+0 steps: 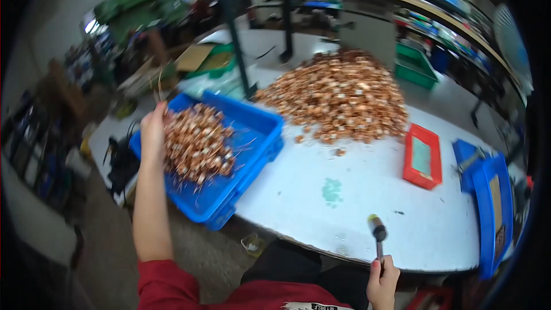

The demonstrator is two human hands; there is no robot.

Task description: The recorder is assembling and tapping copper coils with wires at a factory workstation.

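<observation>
My left hand is raised at the left rim of a blue plastic bin, its fingers closed. Thin copper wire sticks up from them; the rest of that piece is hidden. Inside the bin lies a heap of small copper coils with loose wire ends. Low at the right, by the table's front edge, my right hand grips the handle of a small hammer. Its black head with a yellow face points up and away from me.
A large pile of copper coils covers the back of the white table. Pale green bits lie in front. A red tray and blue bins stand right, a green tray behind. A dark post rises behind the bin.
</observation>
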